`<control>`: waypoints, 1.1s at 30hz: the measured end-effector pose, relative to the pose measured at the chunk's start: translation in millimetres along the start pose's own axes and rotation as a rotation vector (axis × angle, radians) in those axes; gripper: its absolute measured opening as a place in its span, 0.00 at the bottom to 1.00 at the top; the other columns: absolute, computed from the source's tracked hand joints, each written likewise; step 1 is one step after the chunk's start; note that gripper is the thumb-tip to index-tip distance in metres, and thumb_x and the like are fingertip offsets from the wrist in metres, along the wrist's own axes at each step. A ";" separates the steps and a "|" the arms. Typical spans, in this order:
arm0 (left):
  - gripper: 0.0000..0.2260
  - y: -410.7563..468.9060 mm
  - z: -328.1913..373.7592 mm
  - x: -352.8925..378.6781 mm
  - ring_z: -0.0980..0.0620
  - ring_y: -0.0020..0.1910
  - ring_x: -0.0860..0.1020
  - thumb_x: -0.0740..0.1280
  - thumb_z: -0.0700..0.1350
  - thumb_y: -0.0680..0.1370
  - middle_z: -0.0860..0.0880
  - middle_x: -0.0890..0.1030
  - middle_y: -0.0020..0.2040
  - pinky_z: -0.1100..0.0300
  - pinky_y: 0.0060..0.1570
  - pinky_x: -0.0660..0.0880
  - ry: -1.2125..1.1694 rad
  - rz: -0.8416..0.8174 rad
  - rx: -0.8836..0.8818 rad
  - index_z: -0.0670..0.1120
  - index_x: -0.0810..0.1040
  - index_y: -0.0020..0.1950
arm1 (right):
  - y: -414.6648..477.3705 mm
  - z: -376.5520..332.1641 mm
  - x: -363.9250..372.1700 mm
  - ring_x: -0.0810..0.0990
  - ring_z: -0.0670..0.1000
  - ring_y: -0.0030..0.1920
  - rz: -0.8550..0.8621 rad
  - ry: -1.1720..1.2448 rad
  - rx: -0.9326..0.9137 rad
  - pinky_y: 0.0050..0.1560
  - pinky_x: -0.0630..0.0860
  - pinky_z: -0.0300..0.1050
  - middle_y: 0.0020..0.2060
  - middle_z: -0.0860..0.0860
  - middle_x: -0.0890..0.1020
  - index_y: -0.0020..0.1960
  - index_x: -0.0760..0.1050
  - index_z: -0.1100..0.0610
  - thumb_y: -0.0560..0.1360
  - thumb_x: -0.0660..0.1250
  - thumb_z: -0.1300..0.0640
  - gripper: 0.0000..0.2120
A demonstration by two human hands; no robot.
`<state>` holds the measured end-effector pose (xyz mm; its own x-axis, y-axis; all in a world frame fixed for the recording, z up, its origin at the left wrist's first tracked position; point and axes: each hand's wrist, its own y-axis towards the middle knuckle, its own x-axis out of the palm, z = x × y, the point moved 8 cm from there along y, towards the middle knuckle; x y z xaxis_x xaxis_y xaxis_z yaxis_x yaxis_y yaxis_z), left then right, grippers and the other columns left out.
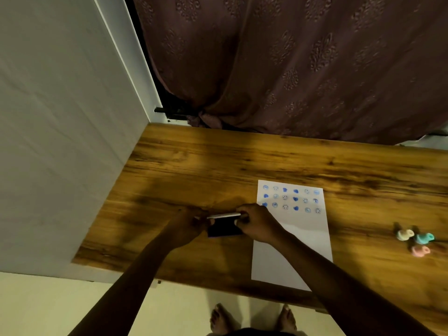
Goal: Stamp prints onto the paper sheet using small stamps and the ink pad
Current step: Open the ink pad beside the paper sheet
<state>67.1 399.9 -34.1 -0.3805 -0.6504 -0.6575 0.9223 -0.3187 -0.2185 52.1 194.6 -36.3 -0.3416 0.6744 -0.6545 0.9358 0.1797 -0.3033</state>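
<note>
A white paper sheet (293,241) lies on the wooden table (218,161), with three rows of blue prints across its top. To the left of the sheet sits a dark ink pad (224,229) whose white lid (224,216) is tilted up at the far side. My left hand (188,227) holds the pad's left side. My right hand (258,223) grips its right side and the lid's edge, with the forearm crossing the sheet. Three small stamps lie at the right: a cream one (404,234), a teal one (423,238) and a pink one (420,251).
A white wall or panel (60,141) bounds the table on the left. A brown patterned curtain (303,64) hangs behind the far edge. My bare feet (254,318) stand on the pale floor below the near table edge.
</note>
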 end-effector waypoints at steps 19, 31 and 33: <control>0.08 13.9 -15.4 0.0 0.55 0.32 0.84 0.70 0.35 0.78 0.46 0.88 0.36 0.53 0.36 0.82 -0.129 0.219 -0.284 0.41 0.89 0.43 | 26.2 8.7 -11.8 0.85 0.51 0.49 0.177 -0.034 0.097 0.49 0.78 0.39 0.48 0.52 0.87 0.49 0.86 0.56 0.77 0.72 0.55 0.06; 0.17 16.5 -22.3 0.9 0.61 0.23 0.82 0.72 0.35 0.77 0.54 0.83 0.28 0.65 0.24 0.78 -0.112 0.271 -0.397 0.54 0.81 0.33 | 26.0 9.3 -14.0 0.85 0.52 0.46 0.245 0.034 0.160 0.49 0.81 0.43 0.44 0.54 0.87 0.45 0.85 0.59 0.73 0.76 0.58 0.05; 0.17 16.9 -20.2 0.4 0.62 0.23 0.82 0.72 0.36 0.76 0.54 0.83 0.27 0.67 0.22 0.76 -0.074 0.277 -0.389 0.54 0.81 0.32 | 26.0 11.3 -14.5 0.85 0.54 0.47 0.249 0.050 0.187 0.48 0.81 0.43 0.45 0.55 0.86 0.46 0.84 0.60 0.72 0.77 0.57 0.06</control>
<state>84.0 408.2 -52.6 -0.1076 -0.7262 -0.6790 0.9410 0.1459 -0.3052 80.4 181.3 -42.5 -0.0951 0.7165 -0.6911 0.9563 -0.1272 -0.2634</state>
